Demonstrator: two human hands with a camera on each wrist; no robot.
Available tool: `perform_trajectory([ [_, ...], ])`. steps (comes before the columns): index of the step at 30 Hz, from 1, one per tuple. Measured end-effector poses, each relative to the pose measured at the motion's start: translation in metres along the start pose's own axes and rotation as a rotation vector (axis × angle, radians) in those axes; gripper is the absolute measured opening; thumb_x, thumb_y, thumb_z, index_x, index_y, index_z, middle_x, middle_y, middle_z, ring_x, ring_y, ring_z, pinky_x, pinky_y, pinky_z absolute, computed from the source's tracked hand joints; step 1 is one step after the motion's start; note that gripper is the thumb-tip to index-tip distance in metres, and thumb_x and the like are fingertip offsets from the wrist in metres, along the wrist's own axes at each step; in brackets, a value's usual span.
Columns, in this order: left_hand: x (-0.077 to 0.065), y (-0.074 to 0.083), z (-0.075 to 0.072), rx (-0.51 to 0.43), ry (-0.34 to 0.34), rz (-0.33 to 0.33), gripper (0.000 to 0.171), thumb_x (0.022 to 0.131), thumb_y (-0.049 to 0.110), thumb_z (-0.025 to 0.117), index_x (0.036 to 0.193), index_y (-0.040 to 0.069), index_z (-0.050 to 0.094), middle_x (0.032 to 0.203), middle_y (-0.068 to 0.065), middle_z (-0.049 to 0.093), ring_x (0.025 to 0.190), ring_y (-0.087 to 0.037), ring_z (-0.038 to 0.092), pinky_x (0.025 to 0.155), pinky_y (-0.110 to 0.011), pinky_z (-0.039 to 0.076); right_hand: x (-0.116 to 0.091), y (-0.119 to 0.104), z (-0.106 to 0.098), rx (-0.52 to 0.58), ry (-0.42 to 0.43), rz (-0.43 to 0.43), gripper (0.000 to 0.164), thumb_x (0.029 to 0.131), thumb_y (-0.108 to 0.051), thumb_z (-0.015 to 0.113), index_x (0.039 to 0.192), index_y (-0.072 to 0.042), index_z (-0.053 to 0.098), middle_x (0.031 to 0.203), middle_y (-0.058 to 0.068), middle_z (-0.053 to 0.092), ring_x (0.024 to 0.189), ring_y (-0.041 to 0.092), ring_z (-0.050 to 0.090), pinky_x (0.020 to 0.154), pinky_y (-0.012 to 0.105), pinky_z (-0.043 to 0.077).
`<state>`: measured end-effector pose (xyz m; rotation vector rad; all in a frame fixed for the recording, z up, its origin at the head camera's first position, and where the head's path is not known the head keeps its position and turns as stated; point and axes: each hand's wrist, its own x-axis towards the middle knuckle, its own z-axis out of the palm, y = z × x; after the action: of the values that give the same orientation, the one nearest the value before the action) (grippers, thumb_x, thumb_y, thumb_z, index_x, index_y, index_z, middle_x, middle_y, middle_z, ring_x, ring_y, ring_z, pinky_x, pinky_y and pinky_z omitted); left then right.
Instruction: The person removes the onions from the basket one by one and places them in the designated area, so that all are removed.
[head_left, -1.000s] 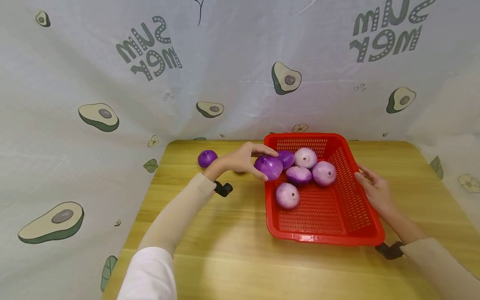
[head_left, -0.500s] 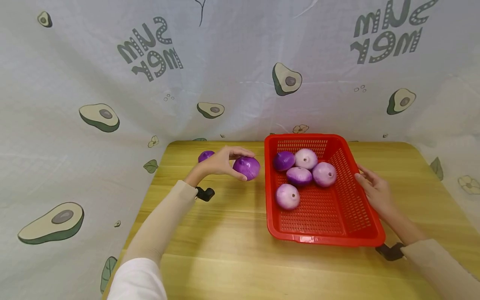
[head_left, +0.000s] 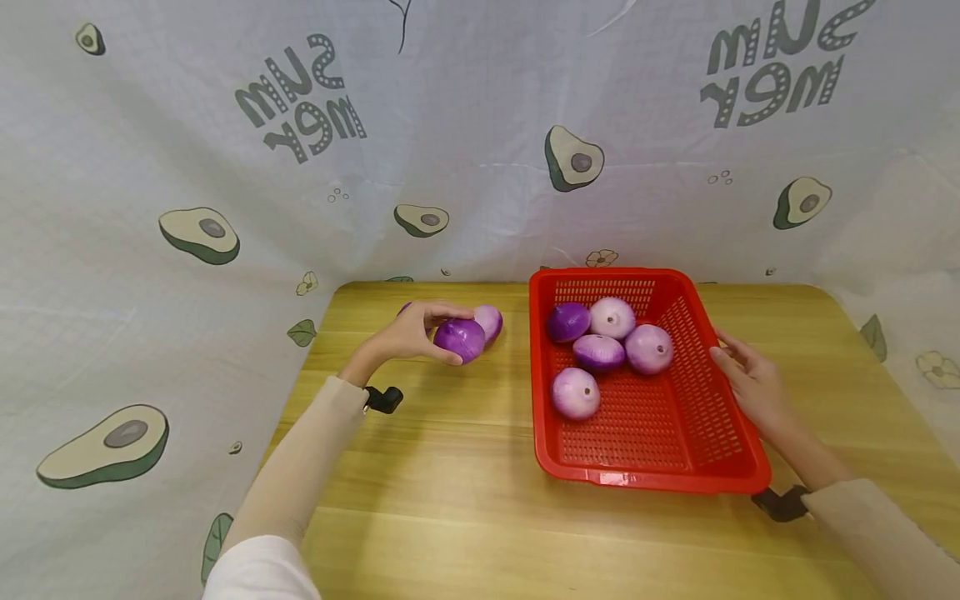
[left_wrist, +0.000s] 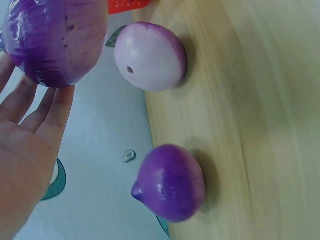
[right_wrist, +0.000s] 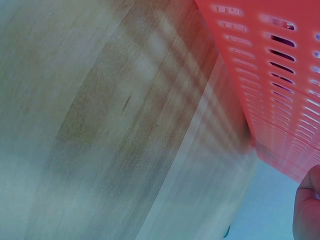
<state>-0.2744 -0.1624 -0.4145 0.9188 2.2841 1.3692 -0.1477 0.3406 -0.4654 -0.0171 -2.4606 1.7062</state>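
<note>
here, backdrop (head_left: 480, 92) twice reads mirrored "summer"; onion (head_left: 461, 341) gripped in left hand (head_left: 411, 333), thumb nearside; right hand (head_left: 756, 387) holds basket (head_left: 652, 482).

basket (head_left: 654, 482) sits around 2 o'clock on the table (head_left: 450, 517), five onions (head_left: 597, 353) inside from roughly 9 to 12, right hand (head_left: 752, 387) at 3; held onion (head_left: 461, 340) out past 9, loose onion (left_wrist: 150, 57) at that one's 2, another onion (left_wrist: 170, 185) at 10

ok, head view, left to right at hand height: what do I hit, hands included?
Left hand → held onion → pale onion → basket → right hand.
</note>
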Motion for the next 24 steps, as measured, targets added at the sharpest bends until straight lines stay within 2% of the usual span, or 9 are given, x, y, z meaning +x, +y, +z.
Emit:
perform_trajectory([
  [6,-0.014,-0.011,-0.006,-0.051,0.026,-0.026,0.068,0.071,0.000,0.089,0.133,0.002,0.062,0.133,-0.013,0.058,0.119,-0.032,0.058,0.101,-0.046,0.048,0.000,0.001,0.000,0.005,-0.002,0.002,0.057,0.106,-0.019,0.050,0.153,0.005,0.029,0.101,-0.020,0.059,0.076,-0.003,0.066,0.058,0.020,0.057],
  [11,-0.029,-0.021,-0.011,-0.004,0.070,-0.075,0.068,0.073,0.005,0.089,0.135,0.007,0.062,0.138,-0.011,0.055,0.125,-0.033,0.053,0.104,-0.048,0.045,-0.001,0.000,0.000,-0.010,0.000,-0.008,0.057,0.106,-0.020,0.050,0.152,0.006,0.030,0.101,-0.022,0.058,0.077,-0.004,0.065,0.058,0.019,0.056],
  [15,-0.042,-0.030,-0.016,0.040,0.117,-0.105,0.069,0.073,0.006,0.089,0.136,0.006,0.061,0.142,-0.013,0.054,0.132,-0.035,0.046,0.109,-0.050,0.039,0.000,0.000,0.001,-0.014,-0.001,-0.009,0.057,0.106,-0.020,0.050,0.152,0.006,0.030,0.102,-0.022,0.058,0.077,-0.005,0.065,0.058,0.019,0.056],
  [18,-0.051,-0.037,-0.020,0.020,0.144,-0.125,0.070,0.073,0.004,0.088,0.136,0.001,0.059,0.144,-0.018,0.051,0.133,-0.039,0.043,0.111,-0.054,0.036,0.000,0.000,0.000,-0.005,-0.004,-0.007,0.056,0.106,-0.019,0.050,0.152,0.006,0.029,0.102,-0.022,0.058,0.078,-0.005,0.065,0.058,0.019,0.056],
  [24,-0.070,-0.055,-0.027,-0.001,0.203,-0.183,0.069,0.074,0.005,0.088,0.137,0.001,0.059,0.148,-0.021,0.046,0.132,-0.042,0.044,0.111,-0.055,0.035,0.001,0.001,0.000,-0.016,0.002,-0.008,0.056,0.106,-0.018,0.050,0.152,0.007,0.029,0.101,-0.024,0.058,0.077,-0.005,0.065,0.057,0.019,0.056],
])
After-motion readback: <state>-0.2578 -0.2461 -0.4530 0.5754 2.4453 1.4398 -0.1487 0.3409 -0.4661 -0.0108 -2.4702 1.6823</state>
